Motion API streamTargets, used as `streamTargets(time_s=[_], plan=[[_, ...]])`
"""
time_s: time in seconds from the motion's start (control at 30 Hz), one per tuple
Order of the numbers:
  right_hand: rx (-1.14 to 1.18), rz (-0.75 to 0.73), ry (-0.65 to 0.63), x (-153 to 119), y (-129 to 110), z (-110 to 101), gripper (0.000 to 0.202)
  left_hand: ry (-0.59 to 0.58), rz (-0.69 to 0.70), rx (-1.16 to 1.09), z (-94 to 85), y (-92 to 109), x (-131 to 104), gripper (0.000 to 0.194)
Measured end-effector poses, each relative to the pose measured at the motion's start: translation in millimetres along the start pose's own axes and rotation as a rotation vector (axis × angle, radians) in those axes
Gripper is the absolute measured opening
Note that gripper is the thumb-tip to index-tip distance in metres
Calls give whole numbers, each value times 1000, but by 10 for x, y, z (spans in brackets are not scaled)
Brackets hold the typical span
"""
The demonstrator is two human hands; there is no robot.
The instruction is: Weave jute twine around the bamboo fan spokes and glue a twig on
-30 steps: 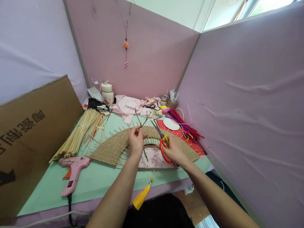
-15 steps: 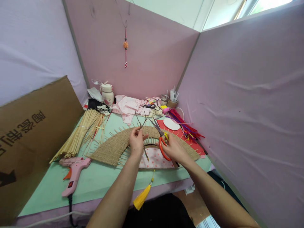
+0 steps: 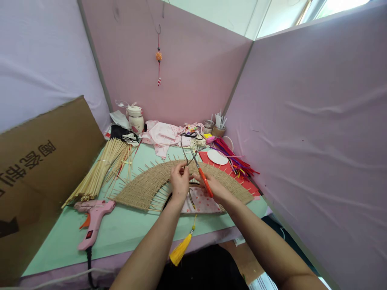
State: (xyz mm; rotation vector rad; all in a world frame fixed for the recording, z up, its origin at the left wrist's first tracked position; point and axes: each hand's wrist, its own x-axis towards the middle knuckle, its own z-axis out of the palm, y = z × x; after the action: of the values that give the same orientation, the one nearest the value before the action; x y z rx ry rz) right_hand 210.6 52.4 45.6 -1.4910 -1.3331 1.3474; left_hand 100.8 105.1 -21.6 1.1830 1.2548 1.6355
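Observation:
A thin forked brown twig [image 3: 184, 151] is pinched between the fingers of my left hand [image 3: 179, 179], its lower end hanging below the palm. My right hand [image 3: 212, 186] grips scissors [image 3: 205, 182] with orange handles, and their blades point up beside the twig's fork. Whether the blades touch the twig I cannot tell. Beneath both hands lies a woven, fan-shaped piece [image 3: 142, 186] with thin sticks poking from its curved edges. Pink patterned fabric [image 3: 202, 201] fills its lower middle, partly covered by my hands and wrists. A yellow tassel [image 3: 181, 249] hangs at the front.
A pink glue gun [image 3: 95, 219] lies at the left, near a bundle of thin sticks [image 3: 98, 169] and a cardboard sheet [image 3: 45, 169]. At the back are a white bottle [image 3: 136, 119] and pink cloth [image 3: 163, 135]. Red and purple pipe cleaners [image 3: 238, 161] lie at the right.
My left hand has moved slightly right with the twig, towards the scissors. The scissors have turned, their blades are closer together, and they now stand next to the twig's fork.

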Motion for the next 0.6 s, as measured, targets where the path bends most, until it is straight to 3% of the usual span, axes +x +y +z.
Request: streamTargets(time_s=[0.17,0.33,0.47,0.53,0.6], plan=[[-63,-26,-19,-15,46,-9,53,5,10,25,2,1,-3,14],[-313,-56,34,25,156,-111,52,-3,-114,-201,22,42,-26,14],[-664,-124,126,328,119,-455,42,-25,-253,-398,40,115,-28,17],[-994,-40,232,580,55,-694,39,-33,-318,-503,48,160,-28,17],[-1105,-17,277,845,-4,-911,35,-46,-380,-590,59,206,-36,17]])
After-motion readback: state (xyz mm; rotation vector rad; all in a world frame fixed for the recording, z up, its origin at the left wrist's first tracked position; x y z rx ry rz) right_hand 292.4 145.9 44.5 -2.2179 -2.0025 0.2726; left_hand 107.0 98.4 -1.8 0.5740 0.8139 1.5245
